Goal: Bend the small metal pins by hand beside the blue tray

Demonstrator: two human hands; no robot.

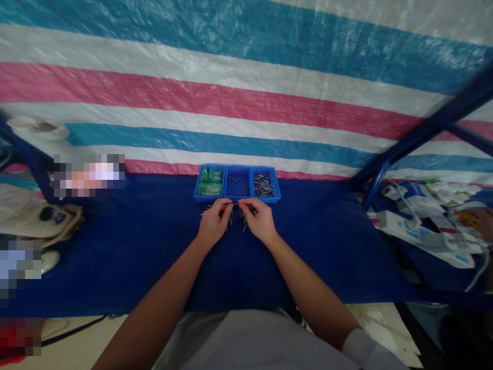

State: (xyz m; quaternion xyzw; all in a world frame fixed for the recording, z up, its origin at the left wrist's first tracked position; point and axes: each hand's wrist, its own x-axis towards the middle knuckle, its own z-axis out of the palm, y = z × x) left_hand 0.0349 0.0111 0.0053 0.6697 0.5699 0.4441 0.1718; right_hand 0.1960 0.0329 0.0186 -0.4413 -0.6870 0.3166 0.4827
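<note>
My left hand [214,221] and my right hand [260,220] meet over a blue cloth-covered table [115,246], just in front of a blue three-part tray [236,197]. Between their fingertips they pinch a thin metal pin [234,204], held level. Small dark pins [235,220] lie loose on the cloth under and between the hands. The tray's left part holds green pieces [210,182], the middle part a few pins [239,186], and the right part a heap of metal pins [263,186].
A striped blue, white and pink tarp [246,92] hangs behind the table. A blue metal frame bar [423,128] slants at the right. White power strips, cables and packets [419,216] lie at the right. Bags and a white object [42,221] sit at the left.
</note>
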